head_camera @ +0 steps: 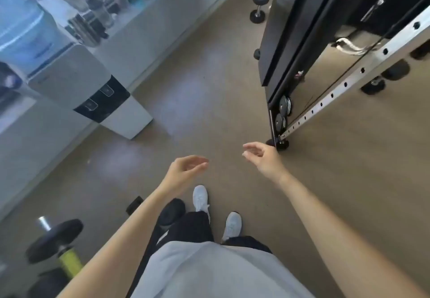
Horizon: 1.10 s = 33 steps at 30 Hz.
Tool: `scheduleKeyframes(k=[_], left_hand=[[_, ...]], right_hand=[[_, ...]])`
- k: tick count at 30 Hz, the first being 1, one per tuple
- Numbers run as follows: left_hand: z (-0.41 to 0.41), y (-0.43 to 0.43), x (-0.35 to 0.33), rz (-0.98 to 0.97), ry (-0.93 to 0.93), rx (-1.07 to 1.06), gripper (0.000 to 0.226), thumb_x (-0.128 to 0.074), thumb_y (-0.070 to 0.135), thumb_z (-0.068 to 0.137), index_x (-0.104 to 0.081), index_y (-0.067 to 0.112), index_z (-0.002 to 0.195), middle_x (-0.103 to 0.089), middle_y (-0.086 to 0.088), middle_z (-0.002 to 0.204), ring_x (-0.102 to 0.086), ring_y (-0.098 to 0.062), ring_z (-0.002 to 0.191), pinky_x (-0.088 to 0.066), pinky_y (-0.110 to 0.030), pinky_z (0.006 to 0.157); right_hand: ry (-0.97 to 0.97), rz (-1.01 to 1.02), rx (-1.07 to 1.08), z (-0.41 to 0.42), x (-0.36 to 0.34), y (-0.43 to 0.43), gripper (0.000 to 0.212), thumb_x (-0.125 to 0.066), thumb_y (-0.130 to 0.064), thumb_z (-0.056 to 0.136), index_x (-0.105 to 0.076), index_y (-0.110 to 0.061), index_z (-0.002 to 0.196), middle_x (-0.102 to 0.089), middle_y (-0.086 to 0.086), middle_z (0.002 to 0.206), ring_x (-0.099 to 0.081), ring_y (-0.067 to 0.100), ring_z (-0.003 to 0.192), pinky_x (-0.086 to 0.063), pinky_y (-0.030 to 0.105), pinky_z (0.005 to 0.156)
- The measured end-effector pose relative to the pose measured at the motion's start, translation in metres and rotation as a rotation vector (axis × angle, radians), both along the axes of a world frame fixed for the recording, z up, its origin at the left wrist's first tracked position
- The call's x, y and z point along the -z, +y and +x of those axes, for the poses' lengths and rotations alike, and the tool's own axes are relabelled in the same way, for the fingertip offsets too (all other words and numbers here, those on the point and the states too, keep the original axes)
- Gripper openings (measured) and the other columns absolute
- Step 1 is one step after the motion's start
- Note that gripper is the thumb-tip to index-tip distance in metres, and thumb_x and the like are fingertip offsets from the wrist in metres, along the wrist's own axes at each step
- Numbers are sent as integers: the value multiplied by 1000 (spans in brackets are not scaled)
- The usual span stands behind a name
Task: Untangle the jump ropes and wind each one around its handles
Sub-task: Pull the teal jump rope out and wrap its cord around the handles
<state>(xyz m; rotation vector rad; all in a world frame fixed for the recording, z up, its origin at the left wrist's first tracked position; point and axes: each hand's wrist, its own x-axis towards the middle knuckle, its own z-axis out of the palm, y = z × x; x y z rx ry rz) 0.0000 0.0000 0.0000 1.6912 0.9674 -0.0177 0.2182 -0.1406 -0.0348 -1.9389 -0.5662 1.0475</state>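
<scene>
Head view shows left hand [186,166] and right hand [260,156] empty, fingers loosely curled; ropes unseen, so finding them probably comes next.

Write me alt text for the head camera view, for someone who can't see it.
A person's left hand and right hand reach forward over a tan gym floor, fingers loosely curled, holding nothing; no jump rope is in view. White sneakers show below, a water dispenser stands at left, and a weight rack at right.
</scene>
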Motion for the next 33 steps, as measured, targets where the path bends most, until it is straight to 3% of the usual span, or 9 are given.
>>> scheduleKeyframes(k=[4,9,14,21,27,33], left_hand=[[2,22,10,-101,-10,-57,31,-63,47,90,-75,24,108,-77,9,104,-71,-8,102,-52,-40,102],[28,90,20,-168,-42,-62,19,-61,33,98,-75,24,108,-76,10,106,-70,-7,102,-51,-38,103],[63,174,20,-175,-62,-51,41,-59,57,81,-75,28,105,-75,13,107,-68,-9,106,-48,-41,105],[127,275,20,-183,-44,2,42,-59,61,77,-75,30,101,-76,13,103,-68,-9,105,-50,-42,103],[215,362,33,-141,46,75,19,-64,43,92,-75,32,102,-75,14,101,-69,-6,101,-54,-34,95],[311,450,36,-147,84,10,32,-61,57,72,-76,36,90,-76,14,93,-70,-11,95,-54,-41,96]], right_hand=[[9,-49,-10,11,1,29,15,-68,-15,89,-69,-29,97,-73,1,94,-68,22,90,-55,39,92],[-11,-91,-29,37,-2,88,13,-65,-17,91,-69,-26,101,-74,7,99,-69,25,98,-54,44,95],[-21,-158,-76,62,-7,156,12,-64,-25,90,-68,-33,98,-74,6,99,-71,23,94,-54,48,94],[-13,-175,-81,113,-20,246,17,-61,-25,95,-67,-26,111,-72,1,106,-68,18,101,-52,38,95],[38,-152,-42,185,-2,330,14,-61,-19,94,-68,-24,106,-72,0,101,-69,18,98,-53,36,95],[40,-161,-71,278,11,421,15,-61,-24,94,-70,-23,106,-71,-8,100,-67,12,96,-49,22,83]])
